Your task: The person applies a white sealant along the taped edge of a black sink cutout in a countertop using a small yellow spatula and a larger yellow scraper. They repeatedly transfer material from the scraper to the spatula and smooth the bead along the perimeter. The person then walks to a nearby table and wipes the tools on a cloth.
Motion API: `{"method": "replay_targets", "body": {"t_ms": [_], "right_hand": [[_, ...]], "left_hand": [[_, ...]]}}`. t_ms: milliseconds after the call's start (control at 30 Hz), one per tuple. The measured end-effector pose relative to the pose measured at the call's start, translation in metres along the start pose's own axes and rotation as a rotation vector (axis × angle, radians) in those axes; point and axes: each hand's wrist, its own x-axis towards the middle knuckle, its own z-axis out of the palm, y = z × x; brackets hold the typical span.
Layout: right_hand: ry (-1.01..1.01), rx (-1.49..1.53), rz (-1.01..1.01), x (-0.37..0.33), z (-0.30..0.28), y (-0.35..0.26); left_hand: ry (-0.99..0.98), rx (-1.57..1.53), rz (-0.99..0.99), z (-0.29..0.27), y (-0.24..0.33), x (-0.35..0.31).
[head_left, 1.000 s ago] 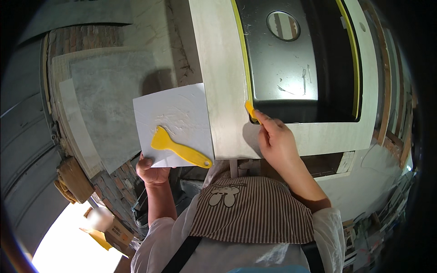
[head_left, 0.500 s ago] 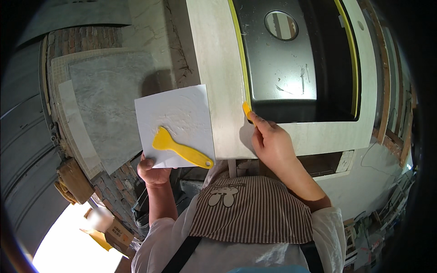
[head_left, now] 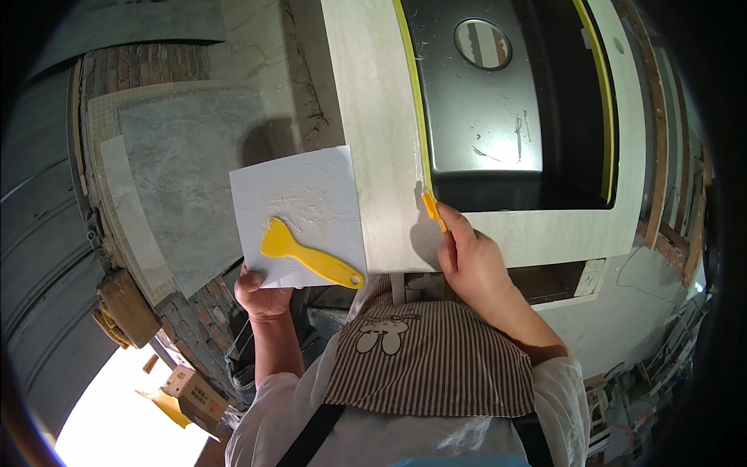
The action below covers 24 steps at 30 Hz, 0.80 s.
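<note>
My left hand grips the lower edge of a white sheet, thumb on top. Pale smears mark the sheet, and a yellow plastic scraper lies flat on it. In my right hand is a small orange-yellow scraper, pinched between thumb and fingers. Its tip is at the near left corner of a black sink, set in a pale stone-look countertop. Yellow tape runs along the sink's left edge, and another yellow strip along its right.
Grey slabs lean or lie at the left, near brickwork. A wooden block and a cardboard box are at the lower left. Wooden framing stands beyond the countertop's right side.
My right hand has drawn the small scraper a short way toward me and slightly right, around the sink's near left corner. The left hand and sheet have hardly moved.
</note>
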Motion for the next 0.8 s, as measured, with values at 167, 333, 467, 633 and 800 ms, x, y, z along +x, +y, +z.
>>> {"method": "replay_targets", "body": {"t_ms": [167, 333, 467, 633, 800], "right_hand": [[0.045, 0.093, 0.070, -0.014, 0.020, 0.007], [0.099, 0.070, 0.071, -0.013, 0.035, 0.011], [0.102, 0.058, 0.067, -0.008, 0.033, 0.007], [0.152, 0.083, 0.026, 0.006, 0.035, 0.005], [0.106, 0.055, 0.052, 0.001, 0.032, 0.005]], "left_hand": [[-0.011, -0.008, 0.002, -0.001, 0.000, 0.001], [-0.014, -0.004, -0.012, -0.001, 0.001, 0.003], [-0.016, -0.003, -0.015, -0.003, 0.001, 0.003], [-0.019, -0.001, -0.021, -0.006, 0.002, 0.003], [-0.006, 0.006, -0.005, -0.005, 0.002, 0.002]]}}
